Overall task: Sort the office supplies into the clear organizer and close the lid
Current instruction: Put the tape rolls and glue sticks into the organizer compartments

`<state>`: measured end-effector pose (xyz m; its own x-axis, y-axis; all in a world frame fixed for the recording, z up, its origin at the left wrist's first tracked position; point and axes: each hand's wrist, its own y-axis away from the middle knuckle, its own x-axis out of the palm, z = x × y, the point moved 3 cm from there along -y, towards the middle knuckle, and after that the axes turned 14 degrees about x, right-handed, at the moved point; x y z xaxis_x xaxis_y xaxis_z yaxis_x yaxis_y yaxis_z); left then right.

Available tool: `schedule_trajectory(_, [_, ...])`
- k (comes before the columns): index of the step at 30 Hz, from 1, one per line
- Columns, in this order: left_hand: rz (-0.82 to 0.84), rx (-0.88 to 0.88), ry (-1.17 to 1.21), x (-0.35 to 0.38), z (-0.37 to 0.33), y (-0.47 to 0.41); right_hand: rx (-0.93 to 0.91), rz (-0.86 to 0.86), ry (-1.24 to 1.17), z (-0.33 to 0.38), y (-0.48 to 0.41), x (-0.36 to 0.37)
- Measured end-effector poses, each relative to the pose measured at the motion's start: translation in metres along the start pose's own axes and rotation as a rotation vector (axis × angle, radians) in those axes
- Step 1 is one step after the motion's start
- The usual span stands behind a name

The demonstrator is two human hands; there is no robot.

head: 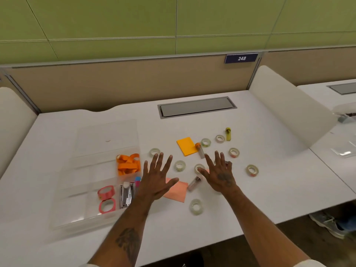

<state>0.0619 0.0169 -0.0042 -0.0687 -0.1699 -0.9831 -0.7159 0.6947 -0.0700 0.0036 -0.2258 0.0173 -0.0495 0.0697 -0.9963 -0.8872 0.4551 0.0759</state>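
The clear organizer (81, 191) lies open on the desk's left, its lid (107, 135) folded back. Inside are orange bands (128, 164), a stapler (126, 195) and two pink tape rolls (106, 192). Several clear tape rolls (180, 165) lie scattered to its right, with an orange sticky pad (187, 146), a pink sticky pad (177, 191), two small vials (200, 151) and a yellow-capped tube (228, 134). My left hand (157, 176) hovers with fingers spread beside the organizer. My right hand (219, 173) is spread over one tape roll (198, 167). Neither holds anything.
A grey cable hatch (196, 107) is set into the white desk (269, 189) at the back. A frosted divider (289, 112) stands on the right, a tan partition (115, 83) behind. A shoe (327, 222) shows beneath the desk's right edge.
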Motion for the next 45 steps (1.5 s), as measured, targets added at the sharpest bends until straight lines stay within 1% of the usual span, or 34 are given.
schedule_trajectory(5, [0.04,0.003,0.01,0.015,-0.035,-0.023,0.025,0.047,0.026,-0.04,-0.02,0.009])
schedule_trajectory(8, [0.071,-0.018,0.019,0.021,-0.053,-0.031,0.005,0.094,0.019,-0.059,-0.034,0.019])
schedule_trajectory(11, [0.097,-0.043,0.01,0.027,-0.067,-0.034,-0.015,0.103,0.058,-0.073,-0.044,0.028])
schedule_trajectory(14, [0.109,-0.035,0.026,0.029,-0.078,-0.035,-0.017,0.127,0.036,-0.082,-0.05,0.034])
schedule_trajectory(16, [0.128,-0.046,0.043,0.032,-0.082,-0.036,-0.021,0.117,0.021,-0.085,-0.054,0.037])
schedule_trajectory(18, [0.136,-0.098,0.088,0.034,-0.082,-0.038,-0.021,0.09,0.013,-0.087,-0.057,0.038])
schedule_trajectory(21, [0.102,-0.122,0.066,0.037,-0.081,-0.04,-0.021,0.068,-0.022,-0.087,-0.063,0.036])
schedule_trajectory(23, [0.091,-0.111,0.043,0.039,-0.081,-0.042,-0.011,0.039,-0.106,-0.086,-0.067,0.031])
schedule_trajectory(25, [0.092,-0.098,0.032,0.041,-0.083,-0.045,0.001,-0.001,-0.26,-0.084,-0.068,0.022])
schedule_trajectory(28, [0.11,-0.094,0.069,0.044,-0.088,-0.05,0.012,-0.069,-0.452,-0.082,-0.07,0.012])
schedule_trajectory(30, [0.123,-0.092,0.087,0.047,-0.091,-0.051,0.041,-0.083,-0.549,-0.081,-0.072,0.008])
schedule_trajectory(34, [0.123,-0.106,0.109,0.048,-0.092,-0.054,0.108,-0.014,-0.762,-0.077,-0.08,0.008])
schedule_trajectory(37, [0.128,-0.133,0.122,0.047,-0.09,-0.055,0.09,0.023,-0.863,-0.073,-0.084,0.007])
schedule_trajectory(39, [0.122,-0.143,0.151,0.045,-0.088,-0.054,0.083,0.039,-0.908,-0.069,-0.086,0.005])
schedule_trajectory(41, [0.101,-0.149,0.188,0.042,-0.086,-0.053,0.093,0.09,-0.919,-0.064,-0.087,0.003])
schedule_trajectory(45, [0.0,-0.192,0.343,0.027,-0.079,-0.05,0.108,0.137,-0.955,-0.05,-0.087,-0.003])
